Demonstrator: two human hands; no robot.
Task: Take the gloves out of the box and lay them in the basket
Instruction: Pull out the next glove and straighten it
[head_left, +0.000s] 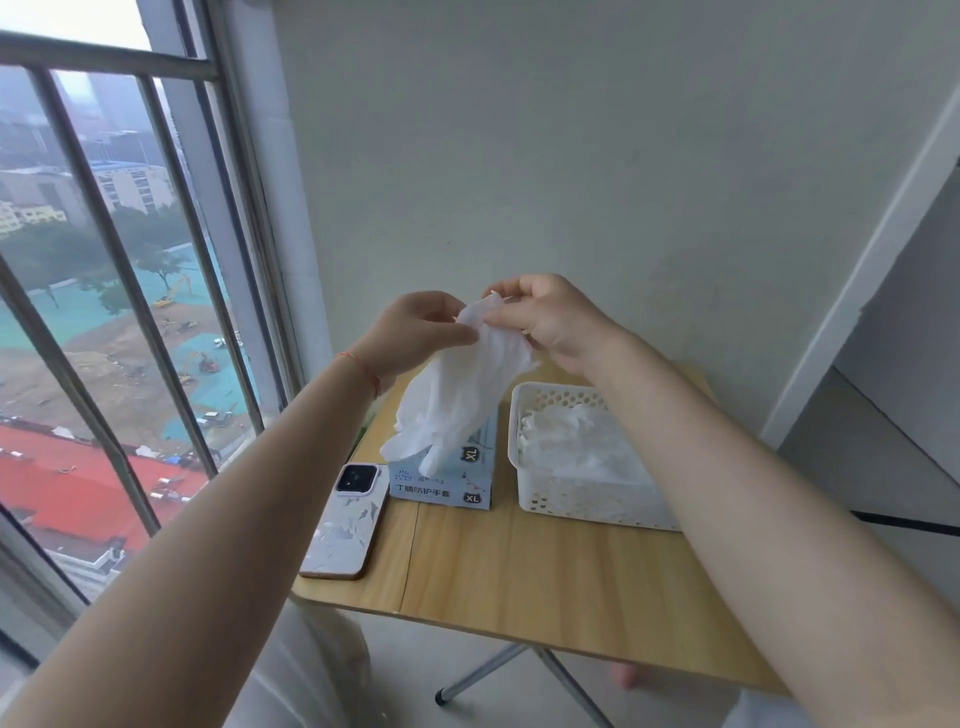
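Observation:
A white glove (462, 395) hangs in the air above the pale blue glove box (452, 480). My left hand (415, 332) and my right hand (545, 317) both pinch its upper edge, side by side. The glove's fingers dangle down over the top of the box. To the right of the box stands a white perforated basket (535, 499) with several white gloves (576, 441) piled inside. Both sit on a small wooden table (519, 571).
A phone (348, 519) in a pale patterned case lies at the table's left edge, next to the box. A window with metal bars (119, 260) is close on the left. A plain wall stands behind the table, and a white shelf unit (883, 364) is on the right.

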